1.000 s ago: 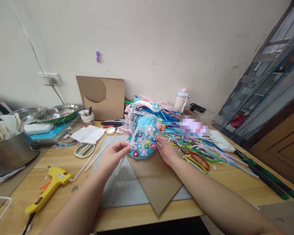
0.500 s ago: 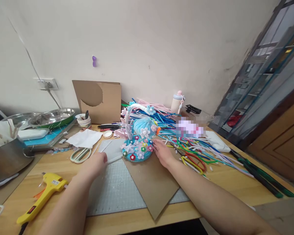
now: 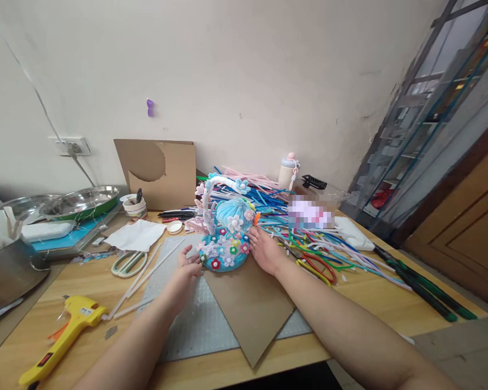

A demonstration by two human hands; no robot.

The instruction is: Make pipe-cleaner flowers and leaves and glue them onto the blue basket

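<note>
A fuzzy blue pipe-cleaner bird basket (image 3: 226, 250), with an orange beak, small colourful flowers and a white arched handle, stands upright in front of me. Its base rests on a brown cardboard sheet (image 3: 252, 309) over a grey cutting mat (image 3: 187, 330). My right hand (image 3: 265, 251) lies with outstretched fingers against the basket's right side. On the other side, my left hand (image 3: 189, 266) has its fingers apart, the tips at or very near the flowers; whether they touch I cannot tell. Thin white sticks (image 3: 158, 268) lie left of it on the mat and table.
A yellow glue gun (image 3: 67, 336) and pale-handled scissors (image 3: 129, 264) lie at left, near a metal pot (image 3: 14, 276). Behind the basket are heaped pipe cleaners (image 3: 264, 189). Yellow-and-orange-handled scissors (image 3: 317, 268) and long green-handled cutters (image 3: 421, 287) lie at right.
My left hand has come right to the basket's side, and its curled fingers have spread. White sticks it partly covered now show. My right hand stays at the basket; the view has shifted slightly.
</note>
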